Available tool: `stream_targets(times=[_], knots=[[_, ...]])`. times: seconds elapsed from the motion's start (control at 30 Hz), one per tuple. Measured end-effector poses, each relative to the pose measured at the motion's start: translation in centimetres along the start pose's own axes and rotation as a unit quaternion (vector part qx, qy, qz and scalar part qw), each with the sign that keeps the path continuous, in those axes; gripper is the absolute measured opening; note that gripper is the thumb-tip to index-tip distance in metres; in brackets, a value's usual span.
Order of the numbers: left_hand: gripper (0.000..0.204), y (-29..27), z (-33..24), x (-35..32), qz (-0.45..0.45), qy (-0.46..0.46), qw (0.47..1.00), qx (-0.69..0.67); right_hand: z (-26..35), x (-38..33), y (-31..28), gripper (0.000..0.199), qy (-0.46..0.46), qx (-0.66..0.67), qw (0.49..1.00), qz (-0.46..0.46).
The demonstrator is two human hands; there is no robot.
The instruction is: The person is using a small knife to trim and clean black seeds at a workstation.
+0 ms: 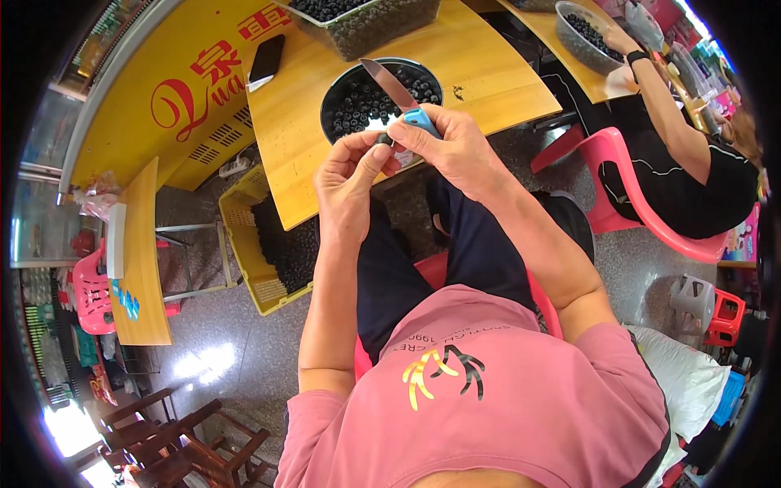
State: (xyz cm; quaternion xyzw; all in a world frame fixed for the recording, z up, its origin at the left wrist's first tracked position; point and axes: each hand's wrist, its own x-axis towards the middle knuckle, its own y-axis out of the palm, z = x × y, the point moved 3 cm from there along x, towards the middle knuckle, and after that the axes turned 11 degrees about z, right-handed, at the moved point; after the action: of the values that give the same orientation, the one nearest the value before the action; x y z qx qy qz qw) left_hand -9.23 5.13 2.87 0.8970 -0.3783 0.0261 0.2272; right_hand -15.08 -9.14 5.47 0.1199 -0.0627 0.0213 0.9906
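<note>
Above the near edge of the yellow wooden table (488, 89), my left hand (348, 183) pinches a small dark round piece (384, 140) between thumb and fingers. My right hand (460, 150) is wrapped round the blue handle of a knife (392, 85). The blade points up and to the left, over a dark-rimmed bowl (324, 114). Many small dark round pieces (370, 106) lie in that bowl. The right thumb and fingertips meet the left fingers at the held piece. Its exact kind cannot be made out.
A clear plastic tub (362, 37) of dark pieces stands at the table's far side, near a phone (267, 61). A yellow crate (244, 236) with dark pieces sits on the floor at left. On the right, a co-worker's hand (620, 41) reaches to another bowl (578, 49), beside a pink chair (622, 171).
</note>
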Motion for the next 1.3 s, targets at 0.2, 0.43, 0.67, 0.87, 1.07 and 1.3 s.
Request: stream_targets(times=[0.2,0.43,0.67,0.87,1.07,1.3], knots=[[0.019,-0.3,-0.4,-0.1,0.017,0.009,0.996,-0.086,0.4,0.1,0.3,0.021,-0.015,-0.147,0.989,-0.013],[0.017,-0.1,-0.3,0.1,-0.005,0.015,0.996,-0.084,1.2,-0.9,1.1,0.016,-0.197,-0.436,0.876,-0.055],[0.016,-0.5,0.1,0.2,0.026,0.039,0.994,-0.102,0.7,-1.0,0.6,0.012,-0.209,-0.479,0.851,-0.049],[0.020,-0.5,0.2,0.3,0.020,0.029,0.996,-0.086,0.9,-1.2,0.5,0.014,-0.214,-0.511,0.831,-0.052],[0.019,-0.6,0.2,0.4,0.035,0.030,0.996,-0.078,1.0,-1.3,0.1,0.015,-0.220,-0.516,0.826,-0.056],[0.018,0.0,0.1,0.5,0.051,0.039,0.994,-0.086,1.0,-1.4,-0.1,0.016,-0.218,-0.520,0.824,-0.055]])
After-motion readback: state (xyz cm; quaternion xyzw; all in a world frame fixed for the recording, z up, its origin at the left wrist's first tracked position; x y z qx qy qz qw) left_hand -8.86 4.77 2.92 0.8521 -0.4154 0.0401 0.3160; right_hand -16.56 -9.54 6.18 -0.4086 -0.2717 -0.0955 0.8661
